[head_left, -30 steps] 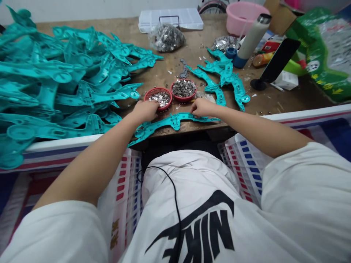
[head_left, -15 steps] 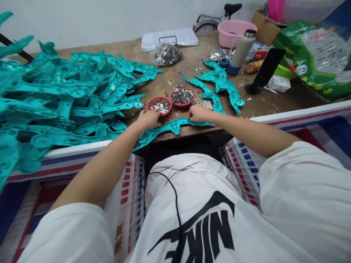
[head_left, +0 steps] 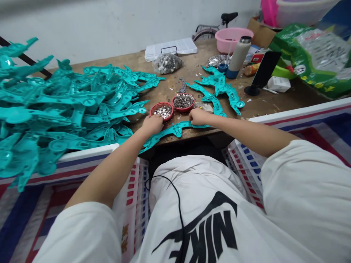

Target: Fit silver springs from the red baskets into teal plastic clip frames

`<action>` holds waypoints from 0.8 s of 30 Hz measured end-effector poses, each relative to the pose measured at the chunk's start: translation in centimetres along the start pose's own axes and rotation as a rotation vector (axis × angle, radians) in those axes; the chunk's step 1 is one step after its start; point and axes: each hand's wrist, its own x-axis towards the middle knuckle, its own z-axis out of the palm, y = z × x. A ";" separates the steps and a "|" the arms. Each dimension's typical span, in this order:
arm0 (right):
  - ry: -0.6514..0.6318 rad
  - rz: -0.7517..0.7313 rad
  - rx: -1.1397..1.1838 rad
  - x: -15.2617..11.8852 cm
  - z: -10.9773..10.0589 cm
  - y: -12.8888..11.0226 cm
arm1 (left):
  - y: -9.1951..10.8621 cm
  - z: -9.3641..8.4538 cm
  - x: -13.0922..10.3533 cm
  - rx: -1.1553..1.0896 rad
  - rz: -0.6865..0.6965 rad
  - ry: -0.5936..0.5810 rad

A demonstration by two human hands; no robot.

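Note:
My left hand point(head_left: 153, 125) is at the near left rim of a red basket point(head_left: 153, 109) of small shiny metal clips point(head_left: 163, 111). Its fingers are bent together, and whatever they pinch is hidden. A long turquoise plastic part point(head_left: 177, 129) lies along the table's front edge between my hands. Over the right end of that part, my right hand point(head_left: 199, 117) is closed with curled fingers; I cannot make out what is in them. Just behind, a second red basket point(head_left: 183, 109) holds darker small metal pieces point(head_left: 183, 100).
A large heap of turquoise parts point(head_left: 90, 100) covers the left side. Several more parts point(head_left: 219, 86) lie right of the baskets. Farther back are a bag of metal pieces point(head_left: 168, 63), a bottle point(head_left: 240, 56), a phone on a stand point(head_left: 265, 71) and a pink basin point(head_left: 233, 38).
The camera view has shifted slightly. My left hand's fingers look more drawn in at the left basket's rim. My right hand stays over the turquoise part.

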 end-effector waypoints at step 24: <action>0.077 -0.080 -0.161 -1.4 -2.8 0.7 | -0.5 0.0 1.5 -0.114 -0.106 0.160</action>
